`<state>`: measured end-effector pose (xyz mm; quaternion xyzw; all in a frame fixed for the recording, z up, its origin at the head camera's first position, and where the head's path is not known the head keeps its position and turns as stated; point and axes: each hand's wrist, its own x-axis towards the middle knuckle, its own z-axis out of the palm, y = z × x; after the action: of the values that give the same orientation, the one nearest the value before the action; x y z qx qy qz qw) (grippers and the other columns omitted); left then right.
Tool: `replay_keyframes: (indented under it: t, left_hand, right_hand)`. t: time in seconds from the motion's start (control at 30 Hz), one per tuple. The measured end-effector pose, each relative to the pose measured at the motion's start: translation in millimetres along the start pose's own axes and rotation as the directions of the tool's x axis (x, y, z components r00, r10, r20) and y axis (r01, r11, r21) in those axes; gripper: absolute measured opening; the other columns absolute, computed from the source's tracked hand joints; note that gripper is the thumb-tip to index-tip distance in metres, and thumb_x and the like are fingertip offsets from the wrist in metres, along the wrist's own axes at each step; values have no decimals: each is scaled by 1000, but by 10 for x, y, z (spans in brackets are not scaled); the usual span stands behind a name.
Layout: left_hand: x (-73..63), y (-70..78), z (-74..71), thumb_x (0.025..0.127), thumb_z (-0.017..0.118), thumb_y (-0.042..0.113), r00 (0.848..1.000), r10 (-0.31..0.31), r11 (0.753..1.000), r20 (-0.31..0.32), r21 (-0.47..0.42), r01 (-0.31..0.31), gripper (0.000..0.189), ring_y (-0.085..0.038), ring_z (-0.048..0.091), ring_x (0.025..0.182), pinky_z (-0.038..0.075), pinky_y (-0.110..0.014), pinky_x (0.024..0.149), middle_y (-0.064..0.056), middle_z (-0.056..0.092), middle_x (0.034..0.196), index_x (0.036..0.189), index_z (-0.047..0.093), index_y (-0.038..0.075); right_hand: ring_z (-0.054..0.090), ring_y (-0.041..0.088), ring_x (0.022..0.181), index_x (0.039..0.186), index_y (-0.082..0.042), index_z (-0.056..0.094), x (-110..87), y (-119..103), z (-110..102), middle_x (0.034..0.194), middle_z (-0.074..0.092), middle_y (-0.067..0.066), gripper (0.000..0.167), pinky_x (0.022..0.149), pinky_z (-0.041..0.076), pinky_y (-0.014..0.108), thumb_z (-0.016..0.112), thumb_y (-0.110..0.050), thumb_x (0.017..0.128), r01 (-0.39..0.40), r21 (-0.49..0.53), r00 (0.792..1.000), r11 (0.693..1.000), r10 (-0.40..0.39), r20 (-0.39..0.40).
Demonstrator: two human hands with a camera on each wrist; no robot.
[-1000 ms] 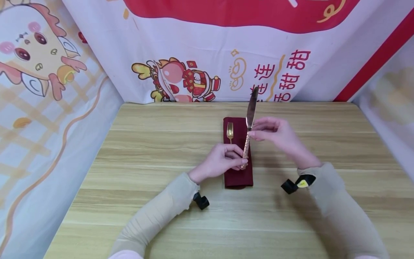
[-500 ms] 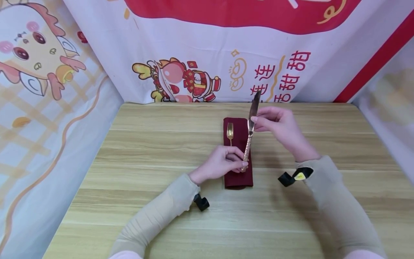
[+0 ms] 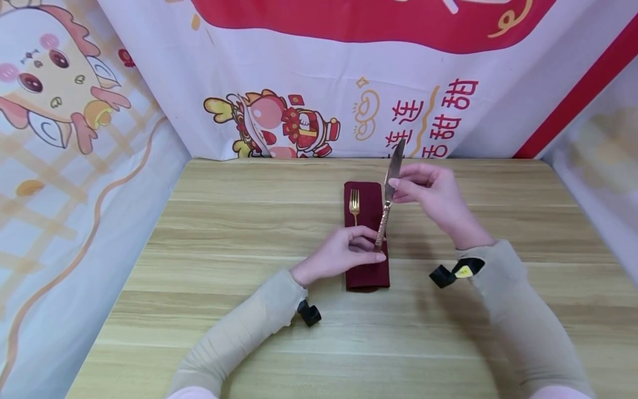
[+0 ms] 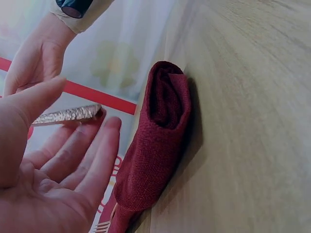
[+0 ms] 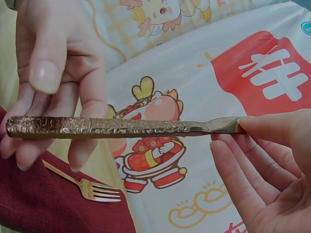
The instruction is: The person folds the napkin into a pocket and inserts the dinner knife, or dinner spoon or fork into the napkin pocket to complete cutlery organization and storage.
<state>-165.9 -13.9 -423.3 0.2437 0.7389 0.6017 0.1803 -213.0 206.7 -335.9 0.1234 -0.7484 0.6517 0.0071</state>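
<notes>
My right hand (image 3: 432,194) pinches a table knife (image 3: 386,207) by its blade, between thumb and fingers. The knife is held above the table, tip pointing away, with its textured rose-gold handle (image 5: 97,127) toward my left hand (image 3: 344,252). In the left wrist view, the left thumb stands apart from the handle, while the loosely extended fingers lie under its end. Below the hands is a folded dark red napkin (image 3: 368,277), its rolled end (image 4: 167,104) seen in the left wrist view. A gold fork (image 3: 354,201) lies on the napkin, its lower part hidden by the left hand.
The wooden table (image 3: 239,221) surrounds the napkin and runs back to a printed cloth (image 3: 299,61) hanging behind it. Another patterned cloth (image 3: 75,183) hangs along the left side. Black camera mounts (image 3: 442,276) sit on both wrists.
My right hand has moved from the top of the knife's handle up to its blade. My left thumb has come off the handle end, and the knife has shifted slightly up and right.
</notes>
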Motion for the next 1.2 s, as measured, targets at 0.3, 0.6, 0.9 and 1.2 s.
replay_keyframes:
  t: [0.3, 0.6, 0.9, 1.2]
  left_hand:
    - [-113, 25, 48, 88, 82, 36, 1000, -17, 982, 19, 189, 13, 72, -14, 57, 122, 44, -26, 103, -3, 60, 133, 145, 49, 6]
    - [-222, 79, 121, 84, 78, 60, 995, 5, 856, 101, 513, -57, 90, -14, 41, 139, 32, -30, 114, -3, 47, 152, 151, 45, 10]
    - [-232, 23, 205, 86, 51, 83, 961, -23, 578, 277, 788, -213, 114, -29, 3, 154, 7, -40, 122, -9, -2, 170, 164, 10, 10]
    - [-275, 32, 243, 82, 46, 89, 926, -186, 472, 328, 857, -209, 123, -24, -11, 153, -2, -41, 122, -6, -11, 169, 164, -3, 12]
  right_hand:
    - [74, 22, 72, 102, 3, 72, 8, -111, -87, 91, 75, 12, 13, 70, 61, 35, 76, -4, 92, 57, 64, 998, 996, -55, -34]
    - [72, 24, 76, 108, 3, 73, 31, -244, -273, 98, 74, 15, 26, 73, 60, 35, 81, -13, 89, 53, 70, 995, 996, -47, -85]
    - [72, 26, 77, 111, 5, 72, 53, -232, -350, 98, 73, 18, 30, 74, 59, 37, 82, -12, 88, 67, 121, 996, 990, -59, -70]
    - [71, 27, 81, 113, 3, 71, 105, -164, -346, 104, 71, 20, 32, 76, 59, 36, 81, -16, 89, 28, 92, 998, 995, -23, -52]
